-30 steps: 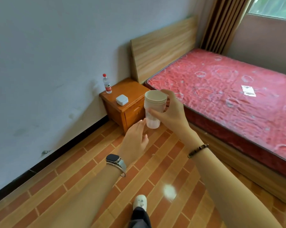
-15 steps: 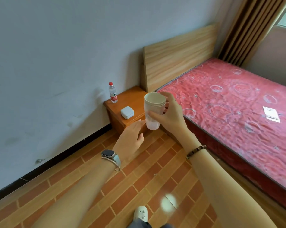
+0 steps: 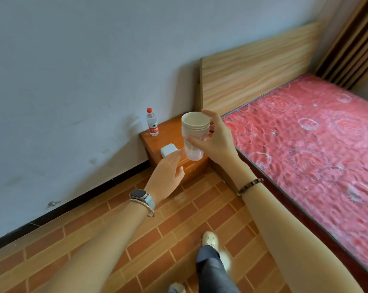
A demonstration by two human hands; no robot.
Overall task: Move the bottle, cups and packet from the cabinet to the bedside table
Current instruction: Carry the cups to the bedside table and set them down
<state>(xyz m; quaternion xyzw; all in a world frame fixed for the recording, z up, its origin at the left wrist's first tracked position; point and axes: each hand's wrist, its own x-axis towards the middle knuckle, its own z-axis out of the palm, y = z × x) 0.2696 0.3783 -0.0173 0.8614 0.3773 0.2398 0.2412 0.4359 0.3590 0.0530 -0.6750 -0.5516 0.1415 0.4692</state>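
Observation:
My right hand (image 3: pixel 217 142) grips a stack of translucent white cups (image 3: pixel 194 134), held upright in the air in front of the wooden bedside table (image 3: pixel 170 132). My left hand (image 3: pixel 166 176) hovers just below and left of the stack, fingers apart, holding nothing. On the table a small water bottle (image 3: pixel 152 122) with a red cap and red label stands at the back corner by the wall. A white square packet (image 3: pixel 168 149) lies on the table's front part, just beyond my left fingertips.
A bed with a red patterned mattress (image 3: pixel 316 144) and a wooden headboard (image 3: pixel 257 68) fills the right side. A grey wall (image 3: pixel 73 81) runs along the left. Brick-pattern floor (image 3: pixel 178 225) lies underfoot, with my leg and shoe (image 3: pixel 210 242) at the bottom.
I have stepped closer to the bedside table, which now looks larger. The cups stay in my right hand; my left hand has risen toward the stack's base.

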